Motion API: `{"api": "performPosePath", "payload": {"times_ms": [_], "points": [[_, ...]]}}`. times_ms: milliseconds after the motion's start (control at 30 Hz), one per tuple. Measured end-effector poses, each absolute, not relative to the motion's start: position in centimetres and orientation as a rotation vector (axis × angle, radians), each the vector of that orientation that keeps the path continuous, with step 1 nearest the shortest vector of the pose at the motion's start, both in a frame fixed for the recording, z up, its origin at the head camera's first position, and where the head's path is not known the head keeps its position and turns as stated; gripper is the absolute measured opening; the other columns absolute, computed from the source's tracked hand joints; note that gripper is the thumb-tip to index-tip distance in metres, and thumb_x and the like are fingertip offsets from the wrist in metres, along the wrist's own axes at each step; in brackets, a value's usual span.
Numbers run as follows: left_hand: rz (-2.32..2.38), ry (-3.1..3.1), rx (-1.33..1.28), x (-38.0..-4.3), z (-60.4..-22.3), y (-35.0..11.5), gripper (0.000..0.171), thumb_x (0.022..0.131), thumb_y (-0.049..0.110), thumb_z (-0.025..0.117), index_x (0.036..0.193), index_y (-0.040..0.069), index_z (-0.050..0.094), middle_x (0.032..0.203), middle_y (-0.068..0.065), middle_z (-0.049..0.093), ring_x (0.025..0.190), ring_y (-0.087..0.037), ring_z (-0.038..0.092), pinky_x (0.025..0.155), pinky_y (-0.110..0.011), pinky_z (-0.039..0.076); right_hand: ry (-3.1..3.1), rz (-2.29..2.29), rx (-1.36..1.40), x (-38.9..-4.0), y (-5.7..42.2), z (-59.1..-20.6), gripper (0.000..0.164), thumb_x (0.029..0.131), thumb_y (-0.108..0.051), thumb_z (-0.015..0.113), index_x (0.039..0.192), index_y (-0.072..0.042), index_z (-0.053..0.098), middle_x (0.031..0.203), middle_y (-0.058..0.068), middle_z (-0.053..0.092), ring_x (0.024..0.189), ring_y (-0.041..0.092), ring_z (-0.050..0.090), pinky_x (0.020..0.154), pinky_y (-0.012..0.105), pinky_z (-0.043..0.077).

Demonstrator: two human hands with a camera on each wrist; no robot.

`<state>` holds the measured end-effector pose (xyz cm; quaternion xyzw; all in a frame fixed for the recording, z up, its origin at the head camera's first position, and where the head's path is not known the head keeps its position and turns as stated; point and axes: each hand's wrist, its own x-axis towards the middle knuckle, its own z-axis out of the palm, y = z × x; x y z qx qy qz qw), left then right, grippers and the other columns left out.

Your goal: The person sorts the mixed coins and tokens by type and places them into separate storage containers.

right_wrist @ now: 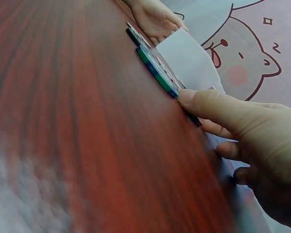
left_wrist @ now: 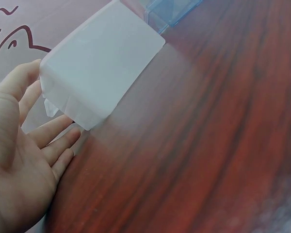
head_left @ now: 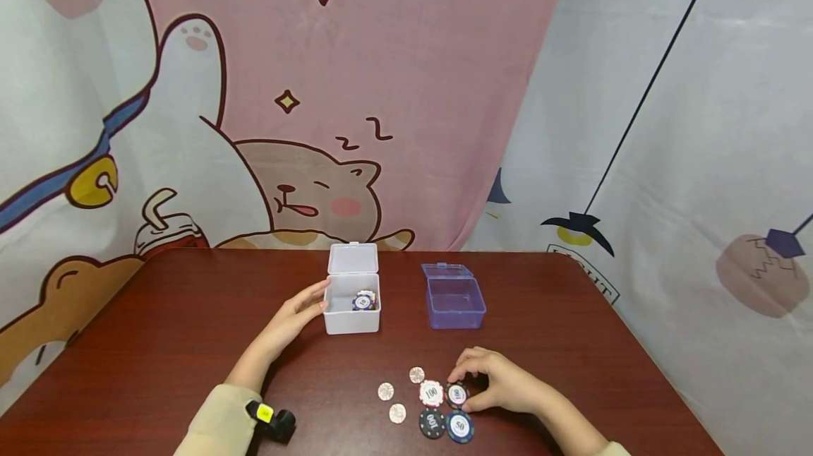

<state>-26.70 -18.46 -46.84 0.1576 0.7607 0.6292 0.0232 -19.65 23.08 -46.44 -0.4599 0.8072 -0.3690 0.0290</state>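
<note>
My left hand (head_left: 298, 310) lies against the left side of a white plastic box (head_left: 352, 322), fingers extended along its wall. The box's lid is raised, and a few poker chips (head_left: 364, 301) lie inside. In the left wrist view the fingertips (left_wrist: 64, 122) are right at the box's corner. On the table, my right hand (head_left: 498, 382) pinches a dark-edged poker chip (head_left: 456, 394) between thumb and fingers. Close around it are a white 100 chip (head_left: 431, 393), a black 100 chip (head_left: 432, 423) and a blue 50 chip (head_left: 460, 427).
To the right of the white box stands a translucent blue box (head_left: 456, 320) with its lid up. Small pale round pieces (head_left: 385, 391) lie left of the chips on the brown table (head_left: 546, 315). A printed curtain (head_left: 457, 54) hangs behind the table's far edge.
</note>
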Motion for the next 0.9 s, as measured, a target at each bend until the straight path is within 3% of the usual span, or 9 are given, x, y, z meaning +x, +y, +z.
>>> {"api": "performPosePath", "payload": {"times_ms": [200, 500, 900], "points": [[1.954, 2.347, 0.506, -26.7, -46.9, -18.5, 0.050, 0.097, 0.015, 0.057, 0.145, 0.008, 0.042, 0.142, -0.022, 0.043, 0.131, -0.037, 0.039, 0.104, -0.055, 0.028, 2.540, -1.164, -1.467, -18.9, 22.2, -45.5, 0.035, 0.069, -0.009, 0.084, 0.100, -0.013, 0.067, 0.091, 0.000, 0.063, 0.083, 0.017, 0.054, 0.071, 0.028, 0.046], [1.947, 2.359, 0.475, -26.8, -47.0, -18.6, 0.051, 0.096, 0.018, 0.059, 0.144, 0.010, 0.044, 0.142, -0.021, 0.044, 0.129, -0.036, 0.041, 0.103, -0.054, 0.029, 2.590, -1.186, -1.342, -19.8, 21.8, -47.0, 0.036, 0.070, -0.013, 0.084, 0.100, -0.019, 0.067, 0.086, -0.005, 0.060, 0.082, 0.016, 0.052, 0.070, 0.026, 0.044], [1.934, 2.368, 0.493, -26.7, -46.8, -18.6, 0.051, 0.097, 0.016, 0.057, 0.144, 0.008, 0.042, 0.142, -0.023, 0.044, 0.129, -0.037, 0.040, 0.103, -0.055, 0.030, 2.658, -1.247, -1.339, -20.9, 19.5, -46.0, 0.035, 0.069, -0.015, 0.085, 0.099, -0.022, 0.068, 0.084, -0.012, 0.059, 0.082, 0.012, 0.053, 0.071, 0.026, 0.045]]}}
